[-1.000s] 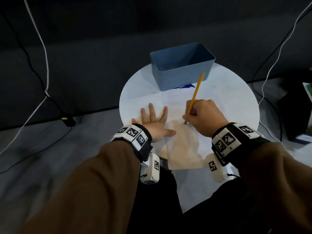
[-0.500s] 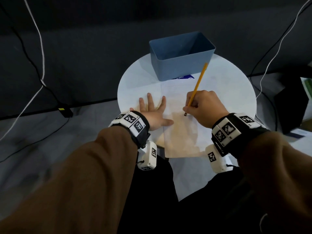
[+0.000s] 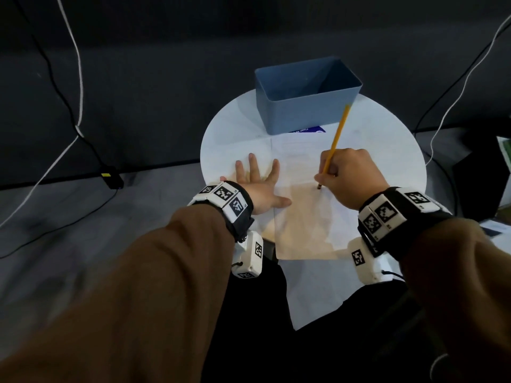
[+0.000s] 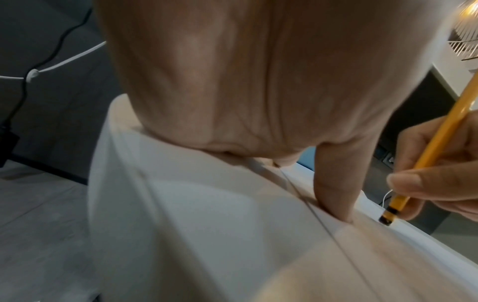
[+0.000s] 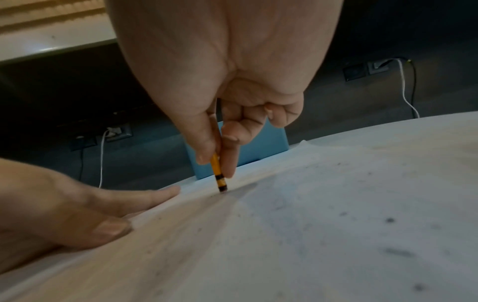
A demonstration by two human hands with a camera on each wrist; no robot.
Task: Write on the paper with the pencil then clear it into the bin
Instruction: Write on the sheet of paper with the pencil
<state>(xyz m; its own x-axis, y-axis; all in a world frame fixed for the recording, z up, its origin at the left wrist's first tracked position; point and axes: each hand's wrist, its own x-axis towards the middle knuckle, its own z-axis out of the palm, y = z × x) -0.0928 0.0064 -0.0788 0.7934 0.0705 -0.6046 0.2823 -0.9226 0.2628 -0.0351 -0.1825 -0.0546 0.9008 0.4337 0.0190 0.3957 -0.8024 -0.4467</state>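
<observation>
My left hand (image 3: 258,186) lies flat, fingers spread, pressing the paper (image 3: 304,217) on the bench (image 3: 387,150); my right hand (image 3: 349,179) pinches the yellow pencil (image 3: 336,139), tip on paper.

A round white table (image 3: 392,150) stands on grey floor (image 3: 83,230) before a dark wall (image 3: 166,64) (black and white cables (image 3: 78,78) hang down it).

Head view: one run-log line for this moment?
phase: writing | right hand: grips pencil, tip on paper | left hand: flat, pressing paper edge | bin: empty
</observation>
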